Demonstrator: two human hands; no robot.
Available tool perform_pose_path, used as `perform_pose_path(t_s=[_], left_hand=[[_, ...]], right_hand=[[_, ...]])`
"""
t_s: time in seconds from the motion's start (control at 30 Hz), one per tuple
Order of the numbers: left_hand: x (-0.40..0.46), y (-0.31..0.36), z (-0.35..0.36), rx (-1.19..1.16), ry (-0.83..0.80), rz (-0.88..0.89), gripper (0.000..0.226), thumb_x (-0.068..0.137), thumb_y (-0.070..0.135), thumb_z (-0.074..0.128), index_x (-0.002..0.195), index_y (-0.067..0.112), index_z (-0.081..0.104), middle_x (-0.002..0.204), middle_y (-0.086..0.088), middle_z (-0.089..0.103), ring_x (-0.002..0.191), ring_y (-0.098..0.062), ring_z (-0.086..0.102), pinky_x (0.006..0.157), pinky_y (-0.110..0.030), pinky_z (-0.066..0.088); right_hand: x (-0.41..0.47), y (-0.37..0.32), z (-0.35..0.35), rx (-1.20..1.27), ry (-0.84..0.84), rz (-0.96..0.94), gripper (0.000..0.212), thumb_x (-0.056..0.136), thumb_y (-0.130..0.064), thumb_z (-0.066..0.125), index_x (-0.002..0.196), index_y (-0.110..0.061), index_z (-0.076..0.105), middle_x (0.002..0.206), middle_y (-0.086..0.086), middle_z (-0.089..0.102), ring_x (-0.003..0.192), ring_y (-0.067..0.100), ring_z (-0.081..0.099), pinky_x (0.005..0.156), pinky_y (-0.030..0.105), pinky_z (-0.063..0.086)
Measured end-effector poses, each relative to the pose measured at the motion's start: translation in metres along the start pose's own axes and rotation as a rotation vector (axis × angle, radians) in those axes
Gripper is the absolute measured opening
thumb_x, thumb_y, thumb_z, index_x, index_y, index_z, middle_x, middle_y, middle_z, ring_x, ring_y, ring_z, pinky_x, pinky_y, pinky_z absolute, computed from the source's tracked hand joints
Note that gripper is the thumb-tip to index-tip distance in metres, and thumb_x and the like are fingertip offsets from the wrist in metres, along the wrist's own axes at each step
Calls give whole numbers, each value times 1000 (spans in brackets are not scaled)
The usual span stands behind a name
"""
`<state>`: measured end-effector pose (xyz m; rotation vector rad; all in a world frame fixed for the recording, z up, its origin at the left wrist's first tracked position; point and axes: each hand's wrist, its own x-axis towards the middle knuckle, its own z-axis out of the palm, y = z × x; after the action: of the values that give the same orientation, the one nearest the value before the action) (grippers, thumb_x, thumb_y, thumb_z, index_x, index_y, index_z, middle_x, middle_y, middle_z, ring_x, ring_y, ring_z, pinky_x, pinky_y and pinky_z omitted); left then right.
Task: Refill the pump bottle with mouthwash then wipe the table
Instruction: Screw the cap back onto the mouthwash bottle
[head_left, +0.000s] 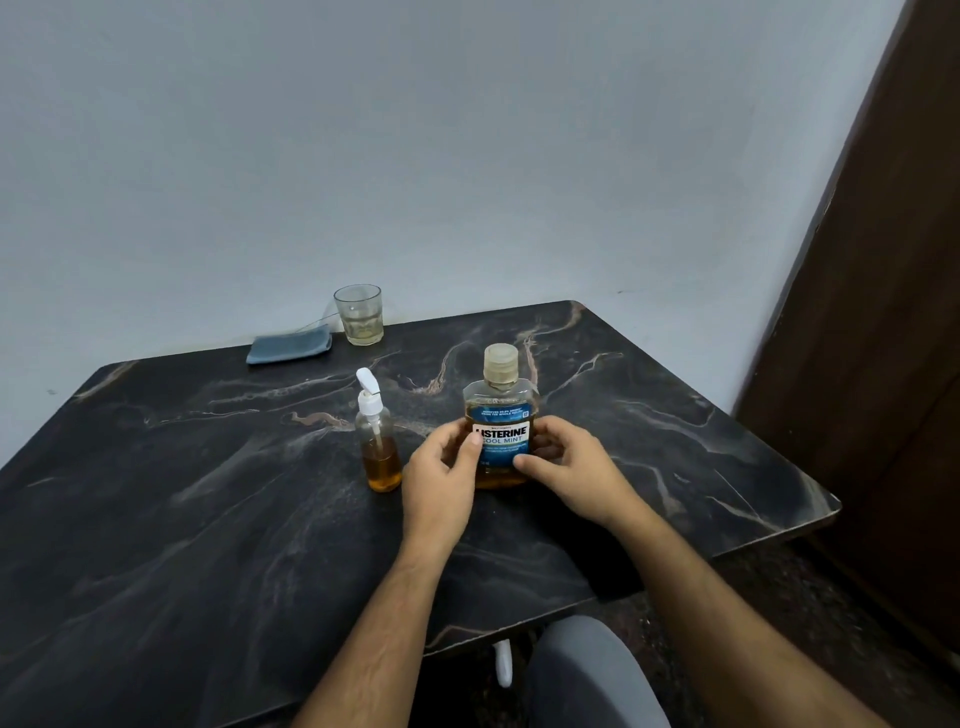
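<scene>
Both hands (506, 467) wrapped around upright capped mouthwash bottle (500, 410) labelled "LISTERINE COOL MINT".

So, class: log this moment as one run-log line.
stage: before pouring | left hand, right hand: both grip mouthwash bottle, cap on, upright | pump bottle: closed, part full | cloth: untouched

Two hands were in view, the left hand (441, 470) and the right hand (569, 467), and between their fingers stood one mouthwash bottle (501, 410). Just left of the left fingers stood one pump bottle (378, 447). Well beyond the fingertips were one glass (358, 314) and what looked like one folded blue cloth (289, 345), all on one table (208, 493).
</scene>
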<state>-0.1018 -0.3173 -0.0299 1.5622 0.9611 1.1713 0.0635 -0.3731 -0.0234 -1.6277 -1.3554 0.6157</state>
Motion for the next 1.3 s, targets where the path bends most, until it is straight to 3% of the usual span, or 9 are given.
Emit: perform_pose_path(t_s=[0.17,0.4,0.53,0.63,0.87,1.03,1.2,1.3], left_hand=[[14,8,11,4,-50,-7,29,100,17,55,125,26,65,110,17,70,109,2,64,96,-26,52],[54,7,65,-29,-261,-82,50,95,-1,40,134,27,51,137,2,61,130,-8,53,115,-42,40],[69,9,95,-55,-370,-129,61,88,-9,37,132,30,50,135,2,63,129,-12,55,113,-44,41],[73,13,110,-82,-410,-148,62,86,-9,36,120,40,53,133,1,65,128,-14,57,112,-45,42],[70,18,124,-82,-453,-150,62,91,-12,35,140,25,44,138,-3,61,128,-13,56,113,-43,41],[63,22,124,-62,-472,-128,71,89,-15,36,151,21,35,150,-3,48,138,-13,45,118,-39,35],[53,20,114,16,-420,-39,65,92,-7,48,150,19,37,151,2,46,133,-2,41,111,-23,33],[43,13,102,61,-366,1,55,95,3,54,146,21,45,149,3,49,135,-6,44,113,-28,37]], right_hand=[[4,4,1,-102,155,-5,24,79,-21,81,96,-30,67,89,-9,73,81,5,69,81,33,58],[13,12,-31,-309,406,96,24,80,-34,79,99,-25,69,87,-7,74,81,9,68,78,38,58],[15,20,-54,-397,443,143,26,79,-41,78,98,-26,67,86,-9,73,80,10,68,73,39,59],[16,25,-67,-424,474,154,26,78,-43,78,95,-26,66,84,-8,72,79,12,68,72,39,58],[12,30,-71,-448,495,182,27,79,-45,75,97,-27,65,87,-8,73,83,15,68,72,37,57],[10,31,-70,-446,499,179,27,80,-44,75,99,-27,65,88,-8,72,83,13,68,73,36,57],[8,31,-70,-445,502,190,40,80,-44,77,112,-23,64,106,-6,71,94,14,67,80,38,57],[-1,29,-63,-447,645,103,45,83,-43,75,119,-18,62,113,-1,65,101,18,63,81,40,56]])
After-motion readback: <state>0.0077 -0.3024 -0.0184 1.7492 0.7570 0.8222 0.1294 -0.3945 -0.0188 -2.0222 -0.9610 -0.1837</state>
